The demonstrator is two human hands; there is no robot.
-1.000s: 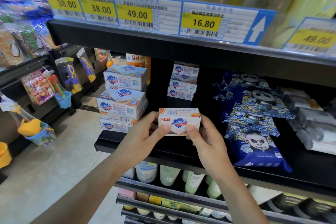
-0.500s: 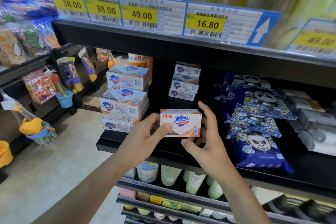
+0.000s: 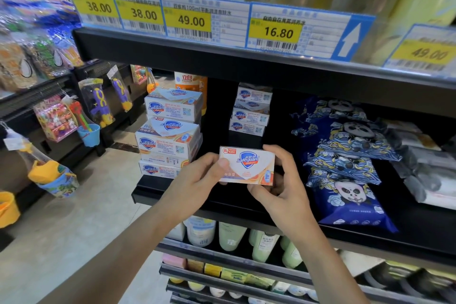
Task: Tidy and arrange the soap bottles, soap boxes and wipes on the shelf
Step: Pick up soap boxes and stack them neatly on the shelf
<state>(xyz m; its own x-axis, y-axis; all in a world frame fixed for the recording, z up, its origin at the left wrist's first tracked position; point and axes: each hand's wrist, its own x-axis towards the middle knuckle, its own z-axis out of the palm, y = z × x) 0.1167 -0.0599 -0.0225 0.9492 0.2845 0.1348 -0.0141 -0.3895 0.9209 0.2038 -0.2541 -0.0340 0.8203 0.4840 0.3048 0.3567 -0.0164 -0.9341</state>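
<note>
Black shop shelf (image 3: 172, 192) at frame centre: my left hand (image 3: 197, 180) and right hand (image 3: 283, 190) both pinch a white-and-orange cardboard soap box (image 3: 249, 165) (fingers clamped on its ends).

Shelf (image 3: 172, 192): soap box stack (image 3: 170, 131) at left end; smaller stack (image 3: 250, 112) right of it, further back; held soap box (image 3: 246, 165) in front; wipes packs (image 3: 343, 155) right.

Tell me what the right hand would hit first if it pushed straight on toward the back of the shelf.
Probably the small stack of soap boxes at the back, right behind the soap box that the right hand and left hand hold. A dark gap lies between; its depth is unclear.
</note>
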